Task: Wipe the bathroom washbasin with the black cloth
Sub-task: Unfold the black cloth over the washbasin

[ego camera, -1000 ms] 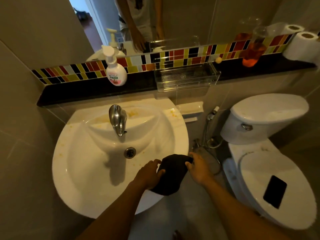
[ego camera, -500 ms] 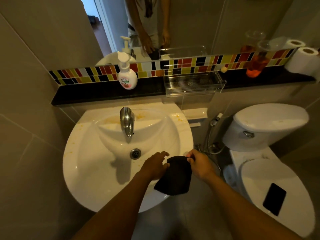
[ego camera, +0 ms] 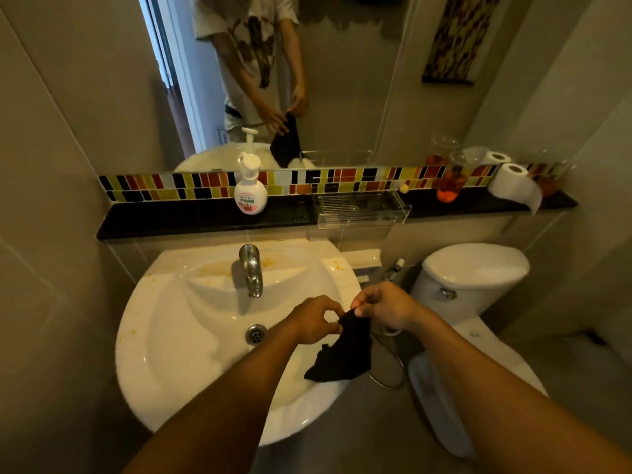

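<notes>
A white washbasin (ego camera: 171, 336) fills the lower left, with a metal tap (ego camera: 251, 268) at its back and a drain (ego camera: 255, 334) in the bowl. Orange-yellow stains mark the basin's back ledge and left rim. The black cloth (ego camera: 345, 354) hangs over the basin's right front rim. My left hand (ego camera: 313, 325) pinches its upper left corner and my right hand (ego camera: 383, 306) pinches its top edge. Both hands are above the basin's right side, close together.
A black ledge (ego camera: 171, 217) behind the basin carries a soap pump bottle (ego camera: 250, 193), a clear plastic tray (ego camera: 362, 208), an orange bottle (ego camera: 448, 186) and toilet rolls (ego camera: 513, 183). A toilet (ego camera: 472, 278) stands to the right, with a spray hose (ego camera: 393, 268) between. A mirror is above.
The view has tilted up, showing more of the mirror. My hands have drawn closer together and lifted the cloth's top edge, so it now hangs bunched rather than spread flat.
</notes>
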